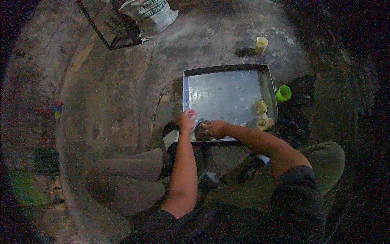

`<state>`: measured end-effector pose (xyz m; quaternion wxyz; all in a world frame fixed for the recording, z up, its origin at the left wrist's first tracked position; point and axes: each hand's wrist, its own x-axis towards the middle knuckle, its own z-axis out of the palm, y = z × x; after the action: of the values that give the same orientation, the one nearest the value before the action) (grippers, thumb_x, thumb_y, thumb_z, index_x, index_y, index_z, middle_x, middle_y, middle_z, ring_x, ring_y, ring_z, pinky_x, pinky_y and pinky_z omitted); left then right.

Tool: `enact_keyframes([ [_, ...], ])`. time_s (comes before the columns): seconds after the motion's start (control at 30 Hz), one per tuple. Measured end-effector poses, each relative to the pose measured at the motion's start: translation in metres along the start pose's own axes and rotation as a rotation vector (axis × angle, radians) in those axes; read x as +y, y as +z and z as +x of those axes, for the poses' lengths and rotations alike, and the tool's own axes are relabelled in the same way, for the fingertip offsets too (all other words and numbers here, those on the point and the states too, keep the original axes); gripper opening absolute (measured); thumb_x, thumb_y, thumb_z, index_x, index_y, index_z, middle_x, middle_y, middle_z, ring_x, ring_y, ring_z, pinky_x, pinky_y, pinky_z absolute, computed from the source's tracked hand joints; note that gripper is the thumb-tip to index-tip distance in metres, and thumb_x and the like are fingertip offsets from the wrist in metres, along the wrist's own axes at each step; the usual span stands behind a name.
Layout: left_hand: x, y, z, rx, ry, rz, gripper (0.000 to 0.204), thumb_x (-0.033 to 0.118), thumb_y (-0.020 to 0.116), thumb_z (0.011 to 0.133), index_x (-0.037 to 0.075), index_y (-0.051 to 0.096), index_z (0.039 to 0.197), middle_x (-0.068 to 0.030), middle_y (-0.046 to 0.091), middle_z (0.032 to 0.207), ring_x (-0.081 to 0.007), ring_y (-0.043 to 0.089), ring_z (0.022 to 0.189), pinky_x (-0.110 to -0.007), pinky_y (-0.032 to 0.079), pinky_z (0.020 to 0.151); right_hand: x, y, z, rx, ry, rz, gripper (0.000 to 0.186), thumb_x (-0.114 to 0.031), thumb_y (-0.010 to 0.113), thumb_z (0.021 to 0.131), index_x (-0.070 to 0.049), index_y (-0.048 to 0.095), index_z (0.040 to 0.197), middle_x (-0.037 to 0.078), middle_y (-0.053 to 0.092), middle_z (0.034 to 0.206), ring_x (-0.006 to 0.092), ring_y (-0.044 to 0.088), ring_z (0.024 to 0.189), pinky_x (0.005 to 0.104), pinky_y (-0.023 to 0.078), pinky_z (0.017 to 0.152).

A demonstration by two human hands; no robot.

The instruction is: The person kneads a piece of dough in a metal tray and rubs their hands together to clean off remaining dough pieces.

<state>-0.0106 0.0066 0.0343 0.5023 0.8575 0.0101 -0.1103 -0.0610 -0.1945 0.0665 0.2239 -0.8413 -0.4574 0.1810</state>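
A square metal tray (223, 91) with raised dark rims lies in front of my crossed legs. My left hand (187, 119) is at its near left corner, fingers curled together; whatever they may hold is too blurred to make out. Reaching in from the right, my right hand (216, 129) has its fingers bent against a dark brown rounded lump (201, 132) at the tray's near edge. The lump's kind is unclear in the dim light. Several pale, dough-like pieces (261, 107) lie along the right side of the tray, apart from both hands.
Just right of the tray a bright green cup (283, 93) lies tilted beside dark plastic bags (302, 91). Farther back stands a pale yellow cup (261, 45). A white sack (156, 18) and a dark metal frame (109, 42) are at the far left on the rough floor.
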Motion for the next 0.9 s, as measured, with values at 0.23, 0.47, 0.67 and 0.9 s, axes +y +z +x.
enact_keyframes([
  [0.23,-0.010,0.030,-0.040,-0.064,-0.311,0.846,0.046,0.011,0.064,0.078,-0.001,0.052,0.120,-0.0244,0.048,0.127,-0.0389,0.053,0.110,-0.043,0.049,0.088,0.004,-0.002,-0.015,-0.171,0.086,0.046,0.050,-0.033,0.055,0.086,-0.015,0.043,0.131,0.015,0.043,0.135,0.0358,0.051,0.114,0.0393,0.044,0.094],
  [0.47,0.036,0.052,-0.064,-0.418,-0.505,1.007,0.044,0.030,0.055,0.085,0.004,0.057,0.121,-0.0200,0.050,0.130,-0.0343,0.053,0.114,-0.045,0.043,0.094,0.052,-0.015,-0.117,-0.114,-0.158,-0.223,0.058,-0.054,0.042,0.090,-0.023,0.034,0.138,0.014,0.028,0.147,0.0369,0.042,0.125,0.0427,0.038,0.102],
  [0.67,0.066,0.051,-0.070,-0.397,-0.610,0.951,0.034,0.026,0.060,0.080,0.008,0.067,0.108,-0.0138,0.059,0.122,-0.0341,0.056,0.112,-0.049,0.044,0.091,0.018,-0.051,-0.128,-0.242,0.094,0.292,0.054,-0.048,0.038,0.094,-0.021,0.031,0.140,0.015,0.028,0.146,0.0355,0.040,0.127,0.0436,0.036,0.103],
  [0.9,0.062,0.094,-0.038,-0.633,-0.314,0.919,0.032,0.026,0.058,0.081,0.002,0.067,0.100,-0.0199,0.063,0.109,-0.0338,0.061,0.102,-0.046,0.048,0.086,0.063,0.023,-0.126,0.033,-0.014,0.045,0.053,-0.040,0.044,0.092,-0.017,0.033,0.139,0.018,0.041,0.137,0.0397,0.051,0.114,0.0454,0.045,0.092],
])
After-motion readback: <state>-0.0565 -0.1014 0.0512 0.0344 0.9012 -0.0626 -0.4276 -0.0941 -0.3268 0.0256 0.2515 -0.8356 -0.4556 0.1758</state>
